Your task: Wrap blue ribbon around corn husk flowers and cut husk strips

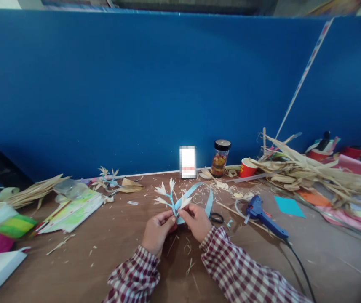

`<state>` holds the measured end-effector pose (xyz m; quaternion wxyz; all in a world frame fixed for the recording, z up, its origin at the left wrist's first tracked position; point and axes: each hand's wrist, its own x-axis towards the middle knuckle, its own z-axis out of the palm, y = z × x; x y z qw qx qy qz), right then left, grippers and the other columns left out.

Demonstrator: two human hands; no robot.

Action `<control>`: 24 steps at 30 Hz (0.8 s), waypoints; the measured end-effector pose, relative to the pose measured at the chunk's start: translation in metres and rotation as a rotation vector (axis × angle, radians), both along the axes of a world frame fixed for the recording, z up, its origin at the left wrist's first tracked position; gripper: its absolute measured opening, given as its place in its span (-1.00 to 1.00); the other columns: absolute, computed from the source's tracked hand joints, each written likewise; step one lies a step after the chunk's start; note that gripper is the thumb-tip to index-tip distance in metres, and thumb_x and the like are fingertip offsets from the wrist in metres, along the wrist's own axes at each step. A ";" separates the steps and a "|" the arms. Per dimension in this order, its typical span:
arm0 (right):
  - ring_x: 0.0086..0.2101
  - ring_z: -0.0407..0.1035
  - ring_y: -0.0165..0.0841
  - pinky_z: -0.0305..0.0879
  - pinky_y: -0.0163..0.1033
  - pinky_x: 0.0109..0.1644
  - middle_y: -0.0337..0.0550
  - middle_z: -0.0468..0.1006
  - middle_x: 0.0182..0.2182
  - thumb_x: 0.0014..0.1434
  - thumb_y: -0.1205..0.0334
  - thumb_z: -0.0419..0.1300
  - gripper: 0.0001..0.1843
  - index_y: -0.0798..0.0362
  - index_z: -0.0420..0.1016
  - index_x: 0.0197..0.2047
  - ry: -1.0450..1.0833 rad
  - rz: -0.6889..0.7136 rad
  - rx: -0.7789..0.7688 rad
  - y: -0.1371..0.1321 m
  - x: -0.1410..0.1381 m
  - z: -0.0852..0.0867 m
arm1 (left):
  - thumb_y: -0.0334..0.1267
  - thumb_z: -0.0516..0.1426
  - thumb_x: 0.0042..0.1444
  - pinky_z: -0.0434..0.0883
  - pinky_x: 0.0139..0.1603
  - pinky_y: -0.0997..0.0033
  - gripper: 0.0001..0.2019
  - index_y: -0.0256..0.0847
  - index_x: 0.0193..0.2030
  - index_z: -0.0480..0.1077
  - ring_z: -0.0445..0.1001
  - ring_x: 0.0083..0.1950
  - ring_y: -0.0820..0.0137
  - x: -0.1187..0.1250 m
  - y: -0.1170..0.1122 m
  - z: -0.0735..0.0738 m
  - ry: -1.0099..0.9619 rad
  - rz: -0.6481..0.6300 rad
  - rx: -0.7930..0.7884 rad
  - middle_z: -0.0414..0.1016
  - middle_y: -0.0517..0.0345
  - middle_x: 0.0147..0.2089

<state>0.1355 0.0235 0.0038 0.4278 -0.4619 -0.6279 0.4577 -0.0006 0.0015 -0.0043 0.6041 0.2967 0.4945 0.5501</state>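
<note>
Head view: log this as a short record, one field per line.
Left side: left hand pinching the base of a pale-petalled sprig with a blue stem
Right side: right hand at the sprig, fingers on a blue strip that loops behind
Tool: blue glue gun, lying right of the hands, cord attached
Behind: dark-lidded jar beside a red cup
Surface: brown table, scattered with pale scraps

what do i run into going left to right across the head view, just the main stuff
Painted sheet → left hand → right hand → black-lidded jar → blue glue gun → turquoise square
</note>
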 end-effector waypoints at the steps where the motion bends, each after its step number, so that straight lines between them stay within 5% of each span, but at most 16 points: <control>1: -0.60 0.19 -0.44 0.14 -0.34 -0.54 -0.29 0.32 -0.67 0.10 0.11 0.07 -0.77 0.08 0.39 -0.44 -0.010 -0.005 0.011 0.000 0.000 0.000 | -0.28 0.35 -0.37 0.42 -0.33 0.47 -0.62 -0.32 -0.30 0.52 0.49 -0.38 0.42 0.001 0.000 0.000 0.000 -0.003 -0.002 0.58 0.01 -0.35; 24: -0.46 0.29 -0.40 0.23 -0.31 -0.37 -0.20 0.44 -0.50 0.11 0.20 0.06 -0.82 0.10 0.40 -0.41 -0.054 0.012 0.096 0.002 0.001 -0.005 | -0.26 0.37 -0.42 0.42 -0.34 0.48 -0.59 -0.35 -0.32 0.52 0.49 -0.40 0.42 0.004 -0.002 0.002 -0.011 0.013 -0.022 0.57 0.01 -0.39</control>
